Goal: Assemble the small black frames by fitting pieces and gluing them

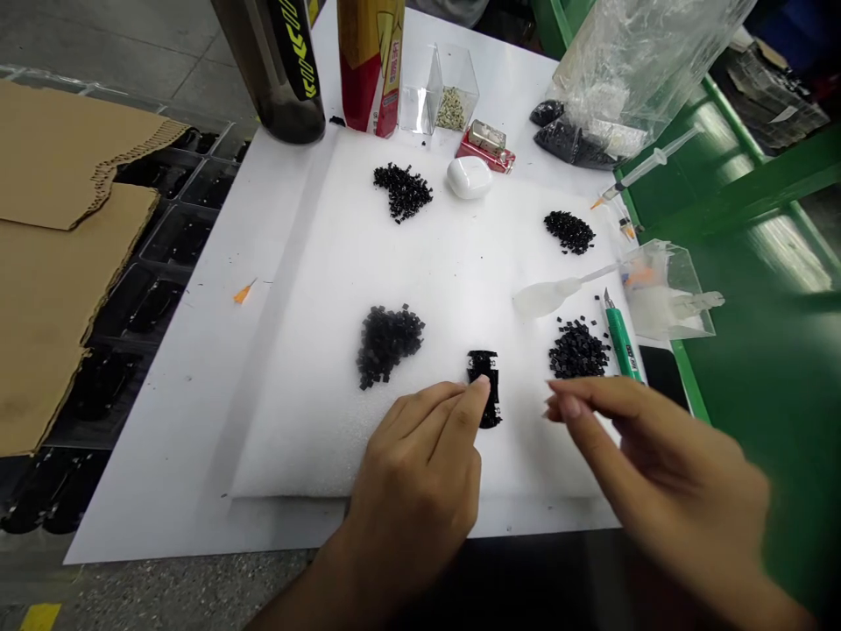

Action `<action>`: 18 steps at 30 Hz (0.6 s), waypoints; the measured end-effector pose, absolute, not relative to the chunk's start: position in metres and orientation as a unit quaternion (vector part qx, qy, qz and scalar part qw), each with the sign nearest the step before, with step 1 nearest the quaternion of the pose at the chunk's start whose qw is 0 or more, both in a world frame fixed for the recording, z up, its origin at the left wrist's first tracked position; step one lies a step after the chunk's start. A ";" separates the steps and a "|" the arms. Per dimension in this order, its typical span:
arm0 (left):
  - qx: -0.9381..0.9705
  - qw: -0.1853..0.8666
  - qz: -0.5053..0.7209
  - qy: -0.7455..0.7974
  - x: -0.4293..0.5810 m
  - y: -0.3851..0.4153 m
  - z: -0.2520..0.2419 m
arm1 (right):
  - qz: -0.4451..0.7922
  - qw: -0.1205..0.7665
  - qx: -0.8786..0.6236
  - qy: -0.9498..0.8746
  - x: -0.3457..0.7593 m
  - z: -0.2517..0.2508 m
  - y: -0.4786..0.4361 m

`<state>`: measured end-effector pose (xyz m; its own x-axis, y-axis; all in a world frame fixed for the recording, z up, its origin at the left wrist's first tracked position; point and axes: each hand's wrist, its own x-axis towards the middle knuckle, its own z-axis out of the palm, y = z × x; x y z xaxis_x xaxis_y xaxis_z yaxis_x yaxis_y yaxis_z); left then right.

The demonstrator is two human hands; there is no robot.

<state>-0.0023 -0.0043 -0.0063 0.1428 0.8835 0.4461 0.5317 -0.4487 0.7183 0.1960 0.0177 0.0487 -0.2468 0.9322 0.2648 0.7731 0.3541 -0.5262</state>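
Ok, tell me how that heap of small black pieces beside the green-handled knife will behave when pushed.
The small black pieces lie loose, so the heap will probably spread rather than shift as one lump. Their squarish shapes suggest little rolling. Each looks tiny, so likely light and fiddly to pinch, though the white foam sheet may slow sliding.

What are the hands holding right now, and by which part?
The left hand grips nothing: its index fingertip only rests on the top end of a black plastic piece. The right hand is blurred, so whether it holds anything cannot be told.
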 end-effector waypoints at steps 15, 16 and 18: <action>0.687 0.186 0.511 0.481 -0.002 -0.010 -0.011 | 0.178 0.118 -0.424 -0.880 0.118 0.038 0.110; 0.688 0.184 0.509 0.483 -0.002 -0.009 -0.010 | 0.168 0.120 -0.421 -0.883 0.118 0.037 0.109; 0.691 0.175 0.508 0.483 -0.001 -0.009 -0.010 | 0.140 0.119 -0.410 -0.893 0.117 0.035 0.107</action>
<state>-0.0011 -0.0087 -0.0096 0.0171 0.8461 0.5327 0.4903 -0.4714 0.7331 0.1174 0.1072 0.0347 -0.6349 0.7664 0.0974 0.6997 0.6239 -0.3482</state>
